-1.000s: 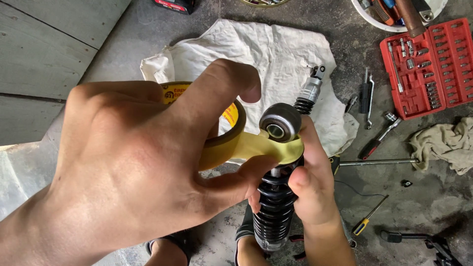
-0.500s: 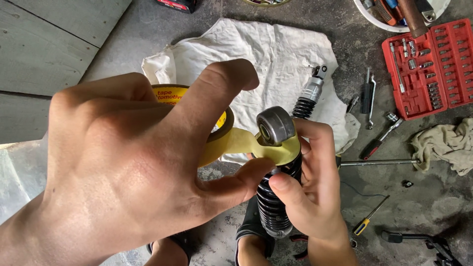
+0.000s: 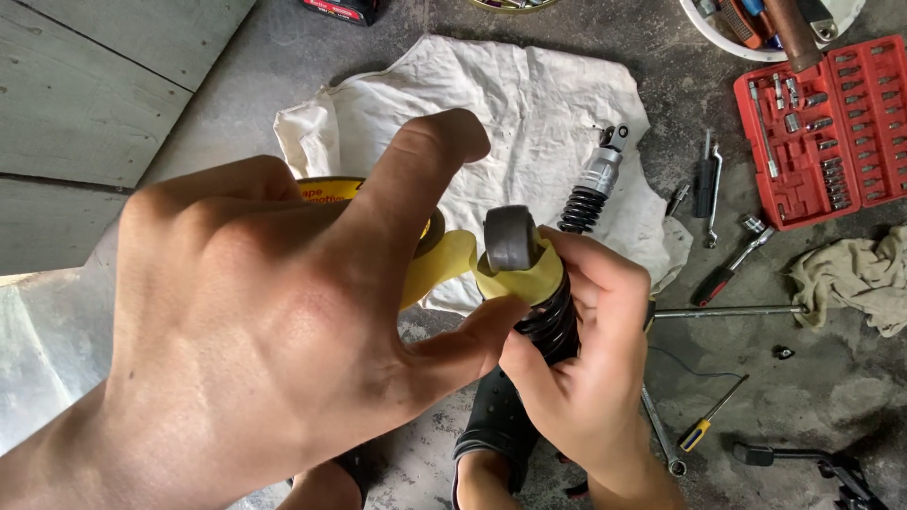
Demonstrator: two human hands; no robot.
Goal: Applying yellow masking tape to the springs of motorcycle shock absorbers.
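- Holding a roll of yellow tape [image 3: 354,194], the left hand [image 3: 255,331] fills the picture's middle and lower left.
- Gripping a black spring shock [image 3: 546,307] at the center, the right hand [image 3: 581,368] presses tape on it.
- 1 more shock [image 3: 590,194] lies on the white cloth [image 3: 491,104] above.

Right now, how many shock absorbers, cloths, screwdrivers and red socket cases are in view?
Shock absorbers: 2, one in the right hand being taped by the left hand, one lying on the white cloth.
Cloths: 2, white and beige.
Screwdrivers: 2.
Red socket case: 1.
Total: 7.

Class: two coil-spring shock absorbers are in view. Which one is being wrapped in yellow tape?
The shock absorber gripped by the right hand, its top taped yellow; the other shock absorber lies bare on the white cloth.
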